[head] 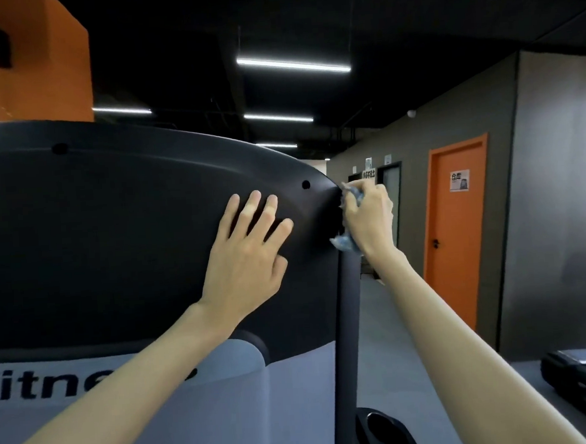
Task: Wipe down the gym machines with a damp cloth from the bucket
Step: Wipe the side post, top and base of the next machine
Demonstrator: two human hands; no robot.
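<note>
The machine's rear panel point(113, 215) looks like moulded dark plastic, matt and smooth, with only a faint sheen along its curved rim. Below it the lower cover point(234, 414) is a paler grey, smooth and matt, printed with black lettering. The cloth point(344, 243) is soft, crumpled blue-and-white fabric. The upright post point(347, 321) has a dull dark finish. The cup holder point(383, 429) is glossier black plastic. The orange door point(457, 246) looks smooth and painted and bears a paper notice point(459, 180). The grey wall point(558, 205) has a soft satin sheen.
</note>
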